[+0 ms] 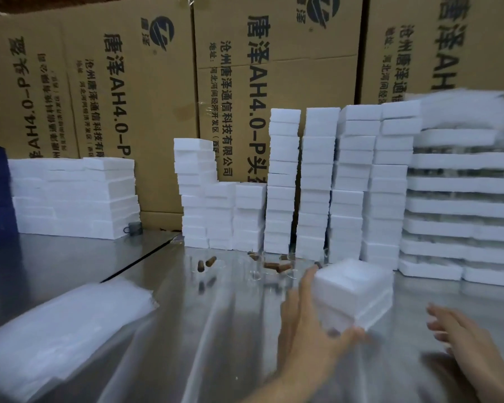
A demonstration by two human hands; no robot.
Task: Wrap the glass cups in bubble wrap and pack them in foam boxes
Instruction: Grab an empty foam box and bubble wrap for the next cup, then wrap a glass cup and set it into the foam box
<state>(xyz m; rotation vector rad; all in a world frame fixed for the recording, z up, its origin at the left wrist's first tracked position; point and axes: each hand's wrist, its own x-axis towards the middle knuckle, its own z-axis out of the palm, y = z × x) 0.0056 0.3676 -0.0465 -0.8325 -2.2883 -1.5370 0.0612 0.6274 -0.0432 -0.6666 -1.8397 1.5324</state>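
A closed white foam box (354, 289) sits on the shiny metal table (216, 330), right of centre. My left hand (306, 324) grips its left and front sides, with the thumb under the near corner. My right hand (466, 341) hovers to the right of the box with fingers spread, holding nothing. Clear glass cups (258, 271) with brown cork stoppers (277, 267) stand and lie just behind the box; they are blurred and hard to separate. A stack of bubble wrap sheets (61, 330) lies at the near left.
Tall stacks of white foam boxes (317, 181) line the back of the table. Wider foam trays (463, 210) are piled at the right and a lower foam pile (73, 196) at the left. Brown printed cartons (157, 97) form a wall behind. Two loose stoppers (205, 264) lie mid-table.
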